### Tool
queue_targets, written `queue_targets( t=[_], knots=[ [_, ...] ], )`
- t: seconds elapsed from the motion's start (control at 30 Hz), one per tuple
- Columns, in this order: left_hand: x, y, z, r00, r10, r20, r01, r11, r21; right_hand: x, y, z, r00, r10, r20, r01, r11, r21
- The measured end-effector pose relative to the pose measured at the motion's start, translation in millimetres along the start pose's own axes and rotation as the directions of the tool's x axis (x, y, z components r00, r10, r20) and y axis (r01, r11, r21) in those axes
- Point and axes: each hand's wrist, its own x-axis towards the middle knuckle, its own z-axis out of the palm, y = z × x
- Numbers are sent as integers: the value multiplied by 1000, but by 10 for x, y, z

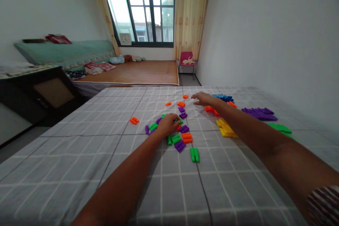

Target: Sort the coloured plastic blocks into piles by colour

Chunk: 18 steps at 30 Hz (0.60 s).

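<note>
My left hand (pixel 168 124) is low over a mixed pile of small plastic pieces that look like clothes pegs, its fingers curled inward and pressed down among them. What its fingertips hold is hidden. Close around it lie green pegs (pixel 176 138), purple pegs (pixel 180 146) and orange pegs (pixel 187 137). Farther back, my right hand (pixel 201 98) hovers above the cloth, fingers stretched to the left with nothing visible in them. Under and beside the right forearm are red-orange pegs (pixel 211 110), yellow pegs (pixel 226 129) and blue pegs (pixel 224 97), each grouped by colour.
A grey checked cloth (pixel 79 169) covers the table. At the right are purple pegs (pixel 259 113) and green pegs (pixel 279 127). A lone green pair (pixel 195 155) lies nearer me, and orange pieces (pixel 134 120) lie at the left. Beyond stand a bed (pixel 143 70) and a pink chair (pixel 186 55).
</note>
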Motion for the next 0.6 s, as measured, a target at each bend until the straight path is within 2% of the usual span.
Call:
queue_targets(
  t=[0.17,0.27,0.33,0.43,0.53,0.6],
  knots=[
    [-33,4,-20,1000,10,4,-10,1000,-3,375,-577,252,999,21,-36,-20,999,49],
    [-44,3,-24,1000,27,4,-27,1000,4,418,-680,276,1000,-17,1,17,999,40],
    [-43,-1,-19,999,36,1,-36,999,13,372,-605,173,999,-36,-3,36,998,54],
    [-33,-9,0,999,49,6,-49,999,18,206,-319,-114,999,-14,-34,18,995,95],
    [-20,-28,27,999,51,0,-51,999,18,-69,45,-404,999,8,35,-13,989,145],
    [-13,-53,48,999,48,-12,-47,999,20,-300,248,-518,995,-18,98,5,990,138]
  ],
)
